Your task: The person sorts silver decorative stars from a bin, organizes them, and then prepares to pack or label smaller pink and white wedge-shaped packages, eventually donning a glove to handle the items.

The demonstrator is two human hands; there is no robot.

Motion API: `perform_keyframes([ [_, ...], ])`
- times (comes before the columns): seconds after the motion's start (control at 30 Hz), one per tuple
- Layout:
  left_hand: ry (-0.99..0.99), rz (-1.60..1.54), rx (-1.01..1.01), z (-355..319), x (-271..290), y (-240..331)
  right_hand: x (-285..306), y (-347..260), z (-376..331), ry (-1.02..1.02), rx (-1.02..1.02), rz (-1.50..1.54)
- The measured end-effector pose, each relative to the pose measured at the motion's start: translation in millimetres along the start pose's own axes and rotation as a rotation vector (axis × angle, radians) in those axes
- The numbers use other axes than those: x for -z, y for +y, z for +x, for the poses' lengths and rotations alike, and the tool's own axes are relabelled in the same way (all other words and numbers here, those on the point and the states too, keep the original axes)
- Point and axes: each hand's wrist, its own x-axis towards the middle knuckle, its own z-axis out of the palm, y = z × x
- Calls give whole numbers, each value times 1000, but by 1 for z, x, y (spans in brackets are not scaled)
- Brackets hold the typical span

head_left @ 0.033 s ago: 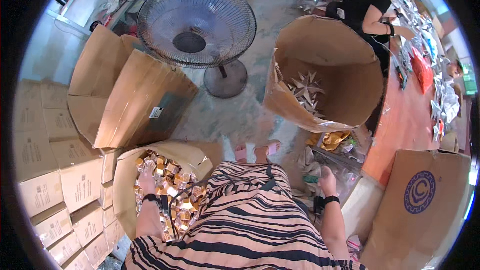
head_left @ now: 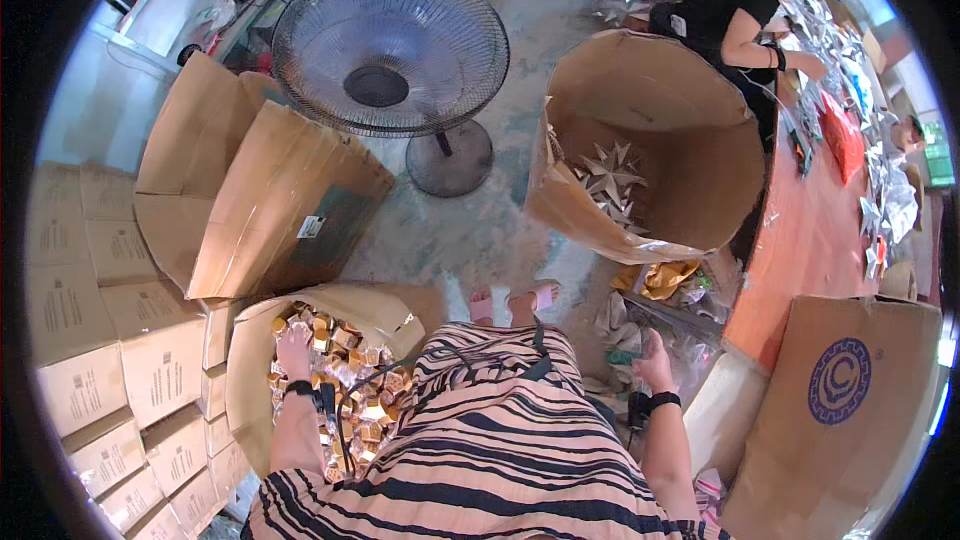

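My left hand is over the heap of small shiny gold and silver blocky pieces in an open cardboard box at my left. Its fingers look stretched out and apart, with nothing seen in them. On my right side my right hand hangs free, thumb up and fingers loosely apart, near clear plastic wrap and grey cloth. Nothing shows in its grasp. Each wrist wears a black band, and a dark cable crosses the box of pieces.
A large floor fan stands ahead. To its right a tall carton holds silver star ornaments. A co-worker works at the red table. Stacked cartons line the left; another carton stands right.
My right hand's thumb and fingers have spread slightly apart. The left hand has shifted only a little over the pieces.
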Motion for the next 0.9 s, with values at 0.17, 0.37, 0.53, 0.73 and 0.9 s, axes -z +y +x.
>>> perform_keyframes([
  [0.17, 8, -129, -202, 33, 6, 169, 43, -24, 20, 36, 47, 234],
  [0.37, -391, -225, -633, 29, -2, 330, 148, -124, 82, 282, 172, 329],
  [0.53, -610, -103, -1046, 2, -27, 505, 148, -106, 158, 408, 395, -39],
  [0.73, -815, -126, -1313, -5, -105, 705, 104, -97, 226, 274, 481, -118],
  [0.9, -832, 179, -1359, 48, -263, 799, 82, -83, 244, 152, 379, -71],
])
